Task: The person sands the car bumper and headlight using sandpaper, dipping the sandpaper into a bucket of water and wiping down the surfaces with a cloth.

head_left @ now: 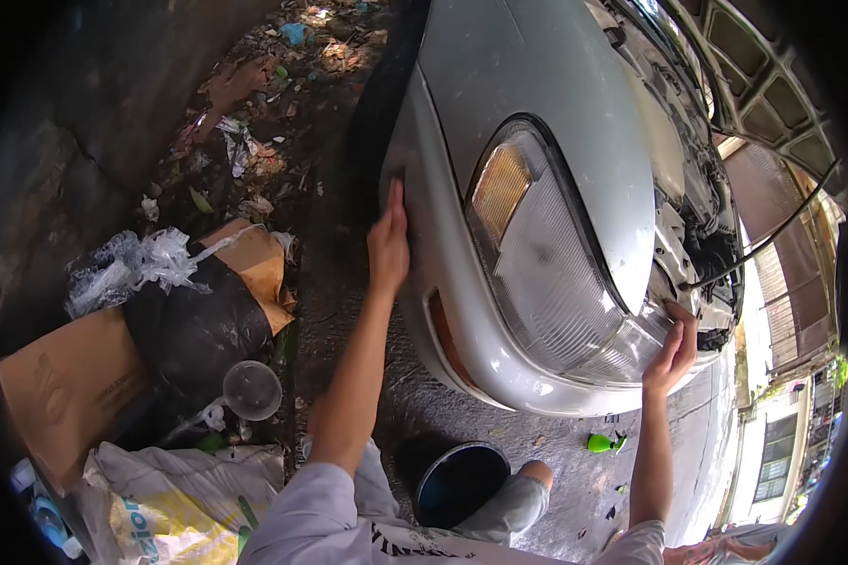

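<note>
A silver car's front corner fills the middle, with its bumper (513,381) and a clear headlight (551,268) that has an amber section. My left hand (389,240) lies along the bumper's side near the wheel opening, fingers stretched out. At the inner end of the headlight, my right hand (673,353) touches the lamp and the front edge with its fingers partly extended. I see no tool in either hand. The fingertips of the right hand are partly hidden against the car. An orange side marker (449,334) sits in the bumper between my hands.
A dark bucket (462,476) with bluish contents stands between my legs. A green spray-bottle head (601,443) is on the ground to the right. Cardboard (75,391), a black bag (198,325) and a white sack (188,499) lie at left. The raised hood (758,80) hangs over the engine bay.
</note>
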Motion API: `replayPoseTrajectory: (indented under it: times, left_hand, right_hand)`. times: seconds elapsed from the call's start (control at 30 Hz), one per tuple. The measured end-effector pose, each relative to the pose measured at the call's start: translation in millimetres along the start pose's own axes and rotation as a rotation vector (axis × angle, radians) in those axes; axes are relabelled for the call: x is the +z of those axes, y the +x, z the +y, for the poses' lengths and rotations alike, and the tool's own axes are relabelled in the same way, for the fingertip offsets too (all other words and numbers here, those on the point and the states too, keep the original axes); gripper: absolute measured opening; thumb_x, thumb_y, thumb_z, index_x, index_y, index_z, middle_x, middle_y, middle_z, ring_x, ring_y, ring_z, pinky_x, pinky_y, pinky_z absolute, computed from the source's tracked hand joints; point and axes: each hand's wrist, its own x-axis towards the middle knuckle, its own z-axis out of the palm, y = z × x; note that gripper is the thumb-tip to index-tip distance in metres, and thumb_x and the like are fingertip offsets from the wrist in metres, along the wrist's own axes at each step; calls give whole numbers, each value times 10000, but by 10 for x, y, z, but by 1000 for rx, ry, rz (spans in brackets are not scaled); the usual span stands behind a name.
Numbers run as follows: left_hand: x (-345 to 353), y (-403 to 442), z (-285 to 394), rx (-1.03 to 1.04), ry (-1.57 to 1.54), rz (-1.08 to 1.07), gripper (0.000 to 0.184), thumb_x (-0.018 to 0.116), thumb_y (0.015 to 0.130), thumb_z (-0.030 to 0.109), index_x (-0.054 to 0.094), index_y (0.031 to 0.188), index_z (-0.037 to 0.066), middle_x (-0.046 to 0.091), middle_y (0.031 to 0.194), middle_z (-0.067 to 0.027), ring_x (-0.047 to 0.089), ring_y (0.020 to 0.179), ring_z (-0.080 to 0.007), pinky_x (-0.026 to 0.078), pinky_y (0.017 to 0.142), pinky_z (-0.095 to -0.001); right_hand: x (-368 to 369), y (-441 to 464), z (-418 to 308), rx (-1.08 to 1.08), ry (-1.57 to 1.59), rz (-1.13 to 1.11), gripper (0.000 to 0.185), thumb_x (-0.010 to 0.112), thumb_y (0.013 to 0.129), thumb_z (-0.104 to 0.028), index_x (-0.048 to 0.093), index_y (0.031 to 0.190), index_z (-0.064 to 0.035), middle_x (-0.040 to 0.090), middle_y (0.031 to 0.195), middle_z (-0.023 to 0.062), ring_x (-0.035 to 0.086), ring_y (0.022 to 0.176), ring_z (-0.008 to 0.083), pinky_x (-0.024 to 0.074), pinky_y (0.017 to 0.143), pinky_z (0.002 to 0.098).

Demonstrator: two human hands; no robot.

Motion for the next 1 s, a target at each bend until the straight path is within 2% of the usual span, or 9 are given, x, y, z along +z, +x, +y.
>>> replayPoseTrajectory:
  times: [0.1,0.3,0.4,0.47,0.63,0.7,0.8,0.9,1.0]
  left_hand:
    - [50,-825,-26,-142,13,-2,560,308,1055,418,381,1459,37,405,1491,-192,389,1393,-270,293,1133,-323]
    - [-216,379,-180,-477,-39,-169,670,237,1044,516,282,1507,34,370,1506,-236,370,1405,-303,250,1161,-337]
    - [-208,296,-140,-568,16,-86,638,252,1052,486,323,1491,28,435,1463,-235,409,1377,-323,285,1141,-350]
    - [-46,-615,-256,-251,79,49,618,264,1058,463,381,1460,9,453,1452,-227,424,1367,-325,297,1135,-349]
    - [-65,-572,-474,-274,102,17,576,271,1064,432,348,1486,47,462,1452,-207,422,1366,-331,304,1128,-340]
    - [-294,100,-503,-580,-6,-165,567,273,1068,408,312,1498,40,440,1469,-199,398,1380,-326,297,1137,-352]
    - [-104,-560,-453,-405,10,11,578,280,1069,401,309,1487,2,482,1436,-198,425,1364,-320,318,1122,-357]
    - [8,-1199,129,-730,7,58,665,287,1044,520,435,1431,0,481,1445,-196,428,1364,-237,321,1110,-319]
    - [-6,-1045,-417,-494,-84,71,598,294,1062,434,357,1465,-3,473,1456,-176,418,1373,-280,315,1112,-324]
  right_hand:
    - [-13,-2,14,-7,-4,-8,375,378,1001,-229,642,1036,34,677,1026,168,635,974,291,465,881,367]
    - [13,-18,60,-13,19,-31,412,348,1020,-229,628,1086,66,670,1063,177,623,1004,285,457,910,370]
    - [-11,-5,87,-12,39,-45,415,344,1021,-227,613,1120,72,662,1089,181,610,1026,278,446,938,376]
    - [-4,-21,85,-4,23,-40,426,343,1022,-242,616,1122,69,661,1089,178,608,1022,281,448,933,377]
    - [7,-31,117,1,30,-22,424,344,1012,-239,623,1132,58,660,1073,169,598,1007,273,436,930,379]
    - [33,-34,98,-9,9,-18,442,341,1017,-258,628,1115,64,665,1065,178,616,1006,284,459,911,378]
    - [8,-21,122,-25,1,-6,464,339,1019,-276,632,1112,72,673,1060,190,635,1006,296,481,898,380]
    - [4,-19,110,20,15,-30,425,355,1000,-239,633,1131,55,659,1098,170,600,1026,280,434,944,388]
    - [-4,-31,137,5,22,-30,426,353,1003,-238,633,1133,56,660,1097,171,598,1027,279,433,946,387]
